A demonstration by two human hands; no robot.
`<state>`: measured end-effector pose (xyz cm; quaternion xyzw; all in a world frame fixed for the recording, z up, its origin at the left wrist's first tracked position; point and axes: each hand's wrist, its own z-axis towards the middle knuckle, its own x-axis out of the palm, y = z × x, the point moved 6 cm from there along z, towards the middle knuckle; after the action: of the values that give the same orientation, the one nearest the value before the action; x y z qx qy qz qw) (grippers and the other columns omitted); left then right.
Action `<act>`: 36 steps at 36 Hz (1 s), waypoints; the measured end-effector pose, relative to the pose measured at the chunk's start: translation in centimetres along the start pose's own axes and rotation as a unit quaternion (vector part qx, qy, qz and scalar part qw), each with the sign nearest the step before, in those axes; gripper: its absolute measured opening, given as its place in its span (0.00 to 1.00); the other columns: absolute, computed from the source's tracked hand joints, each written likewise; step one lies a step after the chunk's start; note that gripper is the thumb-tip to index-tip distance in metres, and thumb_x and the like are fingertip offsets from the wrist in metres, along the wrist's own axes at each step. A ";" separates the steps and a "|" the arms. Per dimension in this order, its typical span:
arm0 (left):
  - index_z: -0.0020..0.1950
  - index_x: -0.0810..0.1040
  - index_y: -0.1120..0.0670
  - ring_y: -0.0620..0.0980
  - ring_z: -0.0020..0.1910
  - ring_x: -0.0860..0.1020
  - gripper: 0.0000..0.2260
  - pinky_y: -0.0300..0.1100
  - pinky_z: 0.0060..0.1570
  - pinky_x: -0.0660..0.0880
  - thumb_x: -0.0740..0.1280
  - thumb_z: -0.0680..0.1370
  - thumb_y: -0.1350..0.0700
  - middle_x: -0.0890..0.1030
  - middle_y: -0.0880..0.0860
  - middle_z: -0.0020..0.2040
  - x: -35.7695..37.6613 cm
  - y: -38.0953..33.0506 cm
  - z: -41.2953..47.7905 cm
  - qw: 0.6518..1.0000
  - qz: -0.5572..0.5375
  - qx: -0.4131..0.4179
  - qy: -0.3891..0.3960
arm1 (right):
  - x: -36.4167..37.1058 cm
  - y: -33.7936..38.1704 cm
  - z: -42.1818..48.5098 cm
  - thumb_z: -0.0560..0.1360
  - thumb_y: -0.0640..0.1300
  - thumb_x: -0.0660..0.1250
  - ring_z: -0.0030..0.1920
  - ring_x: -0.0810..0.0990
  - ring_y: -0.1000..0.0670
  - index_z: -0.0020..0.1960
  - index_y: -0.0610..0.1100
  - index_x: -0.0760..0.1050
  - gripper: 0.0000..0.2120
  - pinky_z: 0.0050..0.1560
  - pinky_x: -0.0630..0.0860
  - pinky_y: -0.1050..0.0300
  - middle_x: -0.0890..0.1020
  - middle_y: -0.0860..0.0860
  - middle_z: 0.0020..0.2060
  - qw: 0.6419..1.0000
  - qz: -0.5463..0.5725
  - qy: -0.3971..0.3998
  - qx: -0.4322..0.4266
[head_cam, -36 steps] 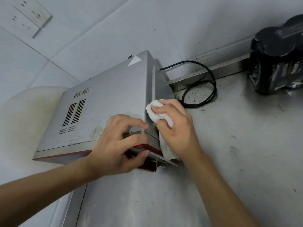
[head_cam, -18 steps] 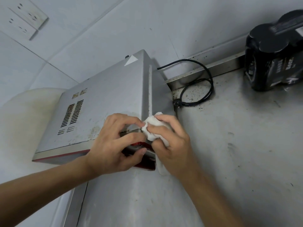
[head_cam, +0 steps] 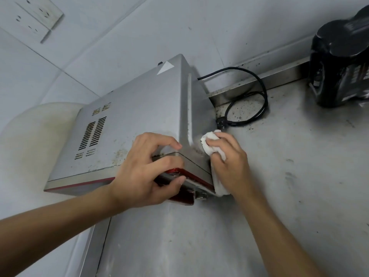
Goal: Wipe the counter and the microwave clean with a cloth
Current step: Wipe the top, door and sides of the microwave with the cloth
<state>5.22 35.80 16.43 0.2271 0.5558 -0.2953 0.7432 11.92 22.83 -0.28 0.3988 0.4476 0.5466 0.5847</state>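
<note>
Stainless desk (head_cam: 279, 196) carries the microwave (head_cam: 139, 116), set against a tiled wall (head_cam: 139, 27). Left hand (head_cam: 143, 172) grips the microwave's front right corner, fingers curled over its top edge. Right hand (head_cam: 231, 162) clutches the white cloth (head_cam: 207, 141), pressing it on the microwave's right side wall. Black power cord (head_cam: 261, 100) lies coiled behind; dark container (head_cam: 339, 56) stands far right.
</note>
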 end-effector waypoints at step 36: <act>0.55 0.78 0.50 0.55 0.56 0.76 0.10 0.59 0.53 0.74 0.72 0.77 0.49 0.76 0.53 0.61 -0.3 -0.1 0.5 1.000 -0.029 -0.001 -0.002 | 0.2 7.2 1.5 0.81 0.43 0.68 0.57 0.80 0.36 0.56 0.40 0.79 0.07 0.51 0.77 0.39 0.81 0.37 0.58 0.945 -0.023 -0.034 -0.324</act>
<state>5.48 35.47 16.84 0.2097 0.5609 -0.3164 0.7358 11.30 23.68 6.96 0.1957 0.2352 0.6342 0.7100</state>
